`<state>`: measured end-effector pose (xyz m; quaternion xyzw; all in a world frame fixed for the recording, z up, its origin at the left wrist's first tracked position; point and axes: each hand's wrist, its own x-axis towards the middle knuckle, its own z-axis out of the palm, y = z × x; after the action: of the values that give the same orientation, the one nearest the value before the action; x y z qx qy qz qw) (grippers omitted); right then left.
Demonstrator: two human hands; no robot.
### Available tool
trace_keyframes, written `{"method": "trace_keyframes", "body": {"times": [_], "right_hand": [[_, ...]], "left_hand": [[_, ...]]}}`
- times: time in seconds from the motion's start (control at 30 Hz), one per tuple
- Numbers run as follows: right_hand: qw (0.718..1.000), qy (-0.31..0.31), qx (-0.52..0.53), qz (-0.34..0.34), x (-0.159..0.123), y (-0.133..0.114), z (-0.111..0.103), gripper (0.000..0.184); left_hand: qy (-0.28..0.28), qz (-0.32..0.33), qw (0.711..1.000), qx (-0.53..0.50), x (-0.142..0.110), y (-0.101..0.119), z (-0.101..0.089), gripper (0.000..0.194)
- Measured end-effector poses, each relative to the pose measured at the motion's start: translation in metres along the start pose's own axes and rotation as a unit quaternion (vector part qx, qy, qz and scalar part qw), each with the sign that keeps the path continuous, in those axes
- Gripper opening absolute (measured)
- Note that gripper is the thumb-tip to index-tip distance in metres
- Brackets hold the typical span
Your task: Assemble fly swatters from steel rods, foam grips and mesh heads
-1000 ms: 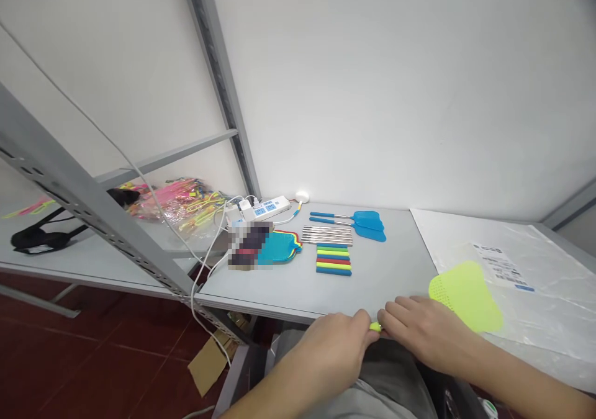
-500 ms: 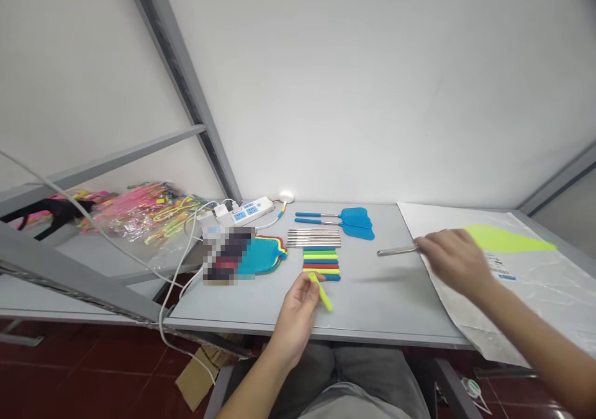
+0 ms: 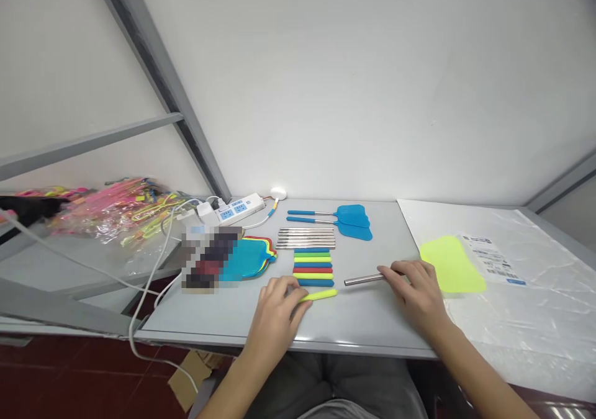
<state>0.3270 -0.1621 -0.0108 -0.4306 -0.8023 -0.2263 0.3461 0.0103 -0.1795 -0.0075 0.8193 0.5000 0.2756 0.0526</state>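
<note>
My left hand (image 3: 278, 304) pinches a yellow handle sleeve (image 3: 322, 295) that points right, low over the table. My right hand (image 3: 415, 292) is closed round a yellow fly swatter (image 3: 451, 267), whose bare metal rod (image 3: 363, 279) points left toward the sleeve. Rod and sleeve are a small gap apart. Just beyond my left hand lies a row of coloured handle sleeves (image 3: 313, 270) in blue, yellow, green and red. Behind them metal rods (image 3: 305, 239) lie side by side. Two blue fly swatters (image 3: 352, 220) with blue handles rest farther back.
Left on the table (image 3: 367, 319) is a stack of swatter heads (image 3: 249, 259), blue on top, partly under a blurred patch. Behind it stands a power strip (image 3: 239, 209) with white cables. A white plastic sheet (image 3: 521, 332) covers the right side. Bagged colourful items (image 3: 135, 211) fill the left shelf.
My right hand has brought the yellow swatter left and toward me, its rod end nearing the sleeve. My left hand has turned the yellow sleeve to point right. The view has shifted slightly.
</note>
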Motion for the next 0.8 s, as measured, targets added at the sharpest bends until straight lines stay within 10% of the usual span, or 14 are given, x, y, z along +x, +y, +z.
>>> {"method": "trace_keyframes", "body": {"times": [0.47, 0.8], "right_hand": [[0.995, -0.068, 0.065, -0.023, -0.002, -0.004, -0.003, 0.03], [0.989, -0.145, 0.004, -0.014, -0.014, -0.005, 0.001, 0.033]], "left_hand": [[0.026, 0.033, 0.995, 0.087, 0.009, -0.002, -0.002, 0.009], [-0.065, 0.108, 0.991, -0.039, 0.0, -0.004, -0.002, 0.008]]}}
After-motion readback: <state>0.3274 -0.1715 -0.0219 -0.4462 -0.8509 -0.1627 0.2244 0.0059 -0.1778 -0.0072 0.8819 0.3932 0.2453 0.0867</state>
